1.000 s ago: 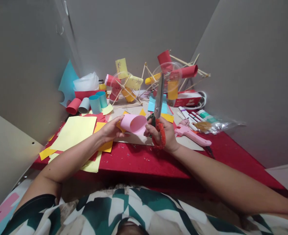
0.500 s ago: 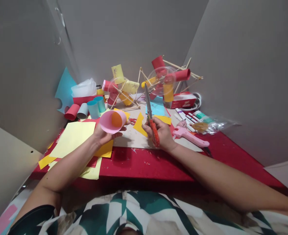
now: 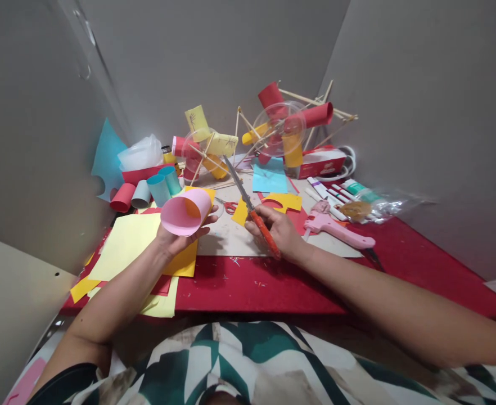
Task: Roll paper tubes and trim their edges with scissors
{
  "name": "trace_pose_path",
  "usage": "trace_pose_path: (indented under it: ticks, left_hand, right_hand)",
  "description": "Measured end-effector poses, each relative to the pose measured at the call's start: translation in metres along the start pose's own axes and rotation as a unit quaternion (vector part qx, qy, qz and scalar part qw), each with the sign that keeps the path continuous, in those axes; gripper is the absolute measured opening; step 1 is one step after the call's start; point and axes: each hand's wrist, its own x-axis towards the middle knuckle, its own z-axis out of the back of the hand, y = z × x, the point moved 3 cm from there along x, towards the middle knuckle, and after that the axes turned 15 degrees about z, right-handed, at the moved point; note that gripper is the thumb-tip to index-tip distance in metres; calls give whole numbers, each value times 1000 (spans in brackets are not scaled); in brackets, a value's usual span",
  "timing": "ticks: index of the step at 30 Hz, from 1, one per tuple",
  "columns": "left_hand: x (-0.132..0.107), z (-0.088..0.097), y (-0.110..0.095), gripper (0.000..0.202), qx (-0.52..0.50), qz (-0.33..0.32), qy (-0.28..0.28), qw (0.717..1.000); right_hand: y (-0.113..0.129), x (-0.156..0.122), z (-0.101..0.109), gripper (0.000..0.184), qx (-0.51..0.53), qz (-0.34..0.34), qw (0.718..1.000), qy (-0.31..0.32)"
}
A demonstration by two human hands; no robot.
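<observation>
My left hand [image 3: 178,239] holds a pink paper tube [image 3: 176,216] from below, its open end facing me. Through the opening the far side looks yellow-orange. In my right hand [image 3: 279,230] is a pair of scissors with orange handles [image 3: 265,233]; the long blades point up and to the left, and look closed. The blade tips are in front of a wheel with yellow and red paper tubes [image 3: 208,146] on a stick frame. Yellow paper scraps [image 3: 282,201] lie behind my right hand. A smaller pair of red-handled scissors [image 3: 230,207] lies between my hands.
Sheets of yellow paper [image 3: 124,244] are stacked at left, near red, grey and blue paper tubes [image 3: 158,188]. A larger wheel with red tubes [image 3: 279,126] stands at the back. To the right are a pink glue gun [image 3: 336,229], markers [image 3: 326,199] and a clear plastic bag [image 3: 389,208].
The scissors have tilted to the left, their tips lower than before. The pink tube has turned slightly, showing more of its side. The whole view has shifted a little.
</observation>
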Motion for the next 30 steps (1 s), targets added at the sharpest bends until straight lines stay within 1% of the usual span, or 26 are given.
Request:
trace_pose_path:
  ticks: [3,5,8,12,15,18,21,23,25,27,30]
  left_hand:
    - [3,8,-1,42,-21,17,-31,999]
    - [6,14,-2,38,-39,31,-51,997]
    - [10,20,0,38,-53,46,-65,995]
    - [11,18,9,41,-44,70,-62,995]
    - [12,17,18,44,-31,76,-62,995]
    - [15,19,25,41,-22,56,-89,994]
    - [17,20,28,36,0,32,-105,994]
    - [17,20,28,37,20,26,-109,994]
    - [16,18,29,39,35,22,-110,993]
    - [15,15,30,39,47,16,-105,993]
    - [13,9,35,39,57,0,-92,994]
  right_hand:
    - [2,-2,-3,47,25,-23,999,3]
    - [3,-4,-6,47,50,-45,998,10]
    - [4,-9,-12,47,90,-80,992,20]
    - [7,-12,-14,49,111,-102,988,18]
    - [12,-12,-13,50,118,-110,987,-5]
    - [17,-11,-13,51,119,-103,987,-29]
    - [25,-8,-13,48,72,-58,996,-21]
    - [31,-5,-13,44,13,-20,1000,-9]
    - [35,-1,-14,40,-60,12,998,0]
    - [37,3,-15,38,-118,29,993,-1]
    - [37,9,-19,33,-149,32,988,-11]
